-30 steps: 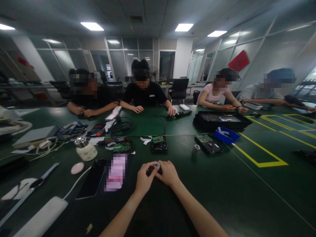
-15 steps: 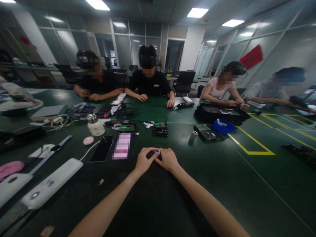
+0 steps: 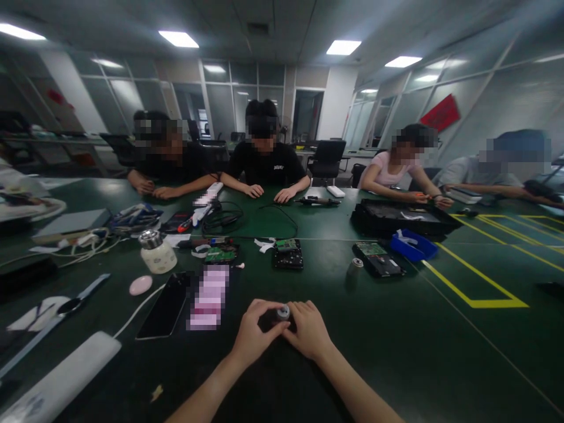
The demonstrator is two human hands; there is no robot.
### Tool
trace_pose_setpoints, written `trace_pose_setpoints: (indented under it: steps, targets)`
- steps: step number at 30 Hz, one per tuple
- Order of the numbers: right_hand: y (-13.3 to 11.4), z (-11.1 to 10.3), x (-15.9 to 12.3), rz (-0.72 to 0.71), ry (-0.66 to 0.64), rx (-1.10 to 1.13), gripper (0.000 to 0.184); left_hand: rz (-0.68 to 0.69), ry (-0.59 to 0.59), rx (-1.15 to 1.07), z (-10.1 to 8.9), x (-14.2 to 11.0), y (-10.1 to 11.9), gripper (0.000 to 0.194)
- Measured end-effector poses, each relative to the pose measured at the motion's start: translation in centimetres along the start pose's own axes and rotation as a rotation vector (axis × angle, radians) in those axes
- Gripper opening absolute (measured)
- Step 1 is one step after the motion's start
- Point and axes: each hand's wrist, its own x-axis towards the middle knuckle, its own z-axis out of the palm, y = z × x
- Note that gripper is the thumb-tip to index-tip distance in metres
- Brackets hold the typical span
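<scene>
Between my two hands, low over the green table, a small grey cylinder (image 3: 283, 314) stands with its round top facing me; its exact kind cannot be made out. My left hand (image 3: 254, 330) curls round it, the index finger behind and the thumb in front. From the other side my right hand (image 3: 309, 330) presses its bent fingers and thumb against it. The cylinder's lower part is hidden by the fingers. A similar small metal cylinder (image 3: 356, 267) stands alone on the table, further off to the right.
Beyond my hands lie a hard drive with a circuit board (image 3: 288, 255), another drive (image 3: 379, 259), a blue tray (image 3: 413, 245) and a black tray (image 3: 403, 220). At left are a phone (image 3: 164, 306), a cream bottle (image 3: 158, 254) and a white power strip (image 3: 66, 376). Several people sit opposite.
My view has tilted up, so the table and hands appear lower. More of the cylinder's top shows between my fingers. A co-worker's hand opposite has moved left, off the black tool.
</scene>
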Motion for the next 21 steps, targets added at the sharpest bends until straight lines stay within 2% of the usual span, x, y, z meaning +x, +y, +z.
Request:
trace_pose_setpoints:
  steps: [3, 9, 21]
  targets:
    - [0.18, 0.19, -0.02, 0.009, 0.017, 0.029, 0.017, -0.023, -0.039, -0.035, 0.01, 0.1, -0.18, 0.021]
    - [0.5, 0.58, 0.2, 0.044, 0.02, 0.143, 0.014, -0.023, -0.041, -0.03, 0.42, 0.28, -0.61, 0.019]
    - [0.42, 0.73, 0.18, 0.03, 0.033, 0.161, 0.015, 0.007, -0.012, -0.01, 0.49, 0.18, -0.93, 0.016]
